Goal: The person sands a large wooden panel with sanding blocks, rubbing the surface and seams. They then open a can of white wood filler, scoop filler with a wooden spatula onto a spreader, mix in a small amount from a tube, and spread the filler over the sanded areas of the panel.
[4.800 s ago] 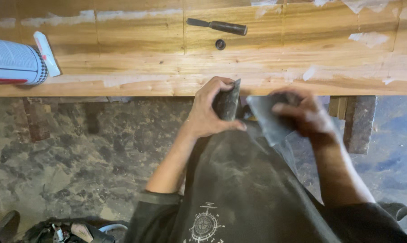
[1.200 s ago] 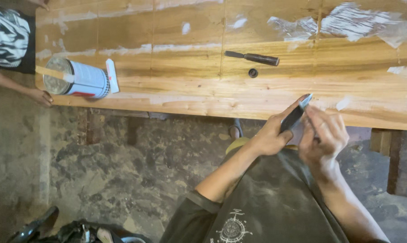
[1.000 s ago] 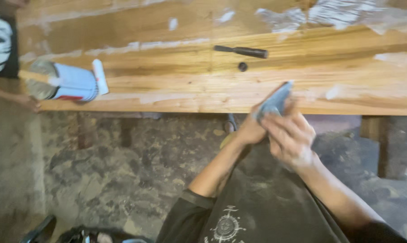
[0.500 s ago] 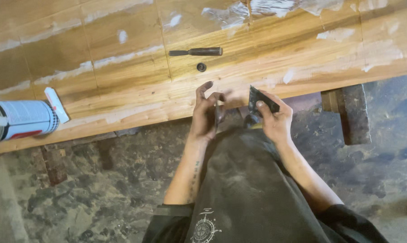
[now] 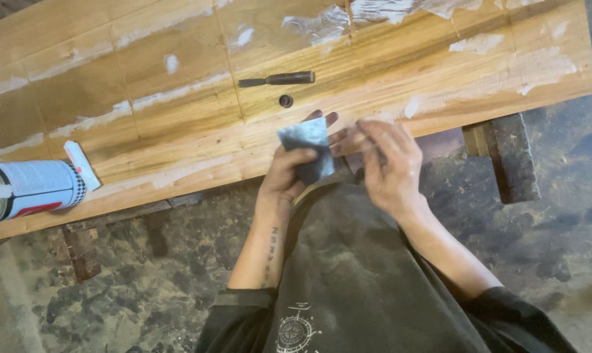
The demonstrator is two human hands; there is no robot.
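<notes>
My left hand grips a grey, worn sheet of sandpaper by its lower part, holding it upright just over the near edge of the wooden panel. My right hand hovers beside it with fingers bent, fingertips close to the sheet's right side, holding nothing that I can see. Both hands are above my dark apron.
On the panel lie a dark-handled chisel and a small black ring. A white can with a nozzle lies at the left edge. White filler smears streak the wood. A stone support stands under the right end. Rough stone floor below.
The view has swung, so the panel now slopes the other way. My hands have lifted to the panel's edge, and the sandpaper now stands unfolded in my left hand.
</notes>
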